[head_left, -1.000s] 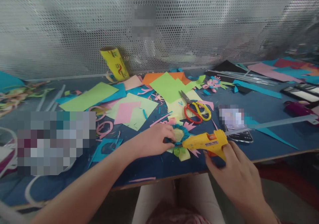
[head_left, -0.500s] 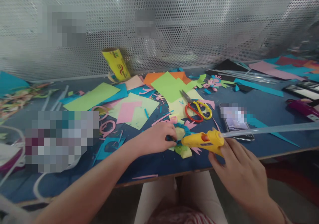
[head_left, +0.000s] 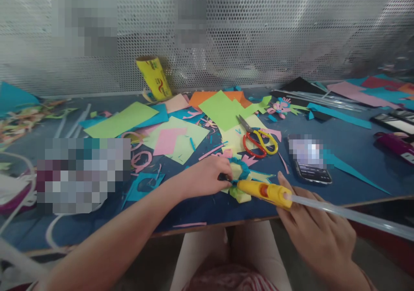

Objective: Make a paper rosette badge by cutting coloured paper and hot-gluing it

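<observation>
My right hand [head_left: 318, 226] grips a yellow hot glue gun [head_left: 265, 191], with a long clear glue stick [head_left: 349, 215] sticking out of its back. The gun's nozzle end points left, at the lower edge of a blue paper ring [head_left: 244, 168] with a fringed look. My left hand [head_left: 211, 176] pinches the left side of that ring with closed fingers. Pale yellow-green paper curls [head_left: 239, 194] lie just below the ring, and pink cut paper is around it. Where the nozzle meets the ring is hard to make out.
Behind the ring lie scissors [head_left: 260, 144] with red and yellow handles. A phone [head_left: 313, 174] rests at the right, coloured paper sheets [head_left: 220, 109] spread across the table, and a yellow tube [head_left: 154, 78] leans against the perforated metal wall [head_left: 246, 32]. Another glue gun [head_left: 394, 147], purple, lies far right.
The glue gun's rear end has swung down toward me with my right hand, so the glue stick now slopes down to the right. My left hand stays at the ring.
</observation>
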{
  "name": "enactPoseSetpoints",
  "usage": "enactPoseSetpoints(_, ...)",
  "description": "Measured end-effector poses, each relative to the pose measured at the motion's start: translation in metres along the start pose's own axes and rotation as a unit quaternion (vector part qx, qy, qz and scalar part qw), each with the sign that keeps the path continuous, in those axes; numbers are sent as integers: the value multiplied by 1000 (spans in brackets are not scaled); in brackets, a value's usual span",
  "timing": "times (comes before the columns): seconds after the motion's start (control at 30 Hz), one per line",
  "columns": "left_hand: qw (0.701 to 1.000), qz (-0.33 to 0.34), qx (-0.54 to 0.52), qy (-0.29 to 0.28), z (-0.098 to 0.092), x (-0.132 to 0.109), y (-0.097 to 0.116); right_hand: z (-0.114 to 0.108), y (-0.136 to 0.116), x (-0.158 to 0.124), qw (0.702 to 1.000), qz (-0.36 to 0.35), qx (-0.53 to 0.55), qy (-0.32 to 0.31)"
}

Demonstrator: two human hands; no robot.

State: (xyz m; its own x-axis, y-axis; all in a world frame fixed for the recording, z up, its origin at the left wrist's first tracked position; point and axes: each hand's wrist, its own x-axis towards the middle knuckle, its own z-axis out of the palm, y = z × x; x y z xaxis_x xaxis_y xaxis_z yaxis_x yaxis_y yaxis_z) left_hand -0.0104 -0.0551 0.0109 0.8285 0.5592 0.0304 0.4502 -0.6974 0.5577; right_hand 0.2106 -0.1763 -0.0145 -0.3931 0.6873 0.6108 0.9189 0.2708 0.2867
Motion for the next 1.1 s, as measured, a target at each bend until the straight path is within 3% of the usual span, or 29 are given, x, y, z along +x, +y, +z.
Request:
enactPoseSetpoints(0.63,999,33,4,-9,-2,0,-5,7,0,-2,997,31,-24,65)
enactPoseSetpoints(1.1,999,32,-9,-2,-1,1,-7,5,-5,2,997,42,-14,59)
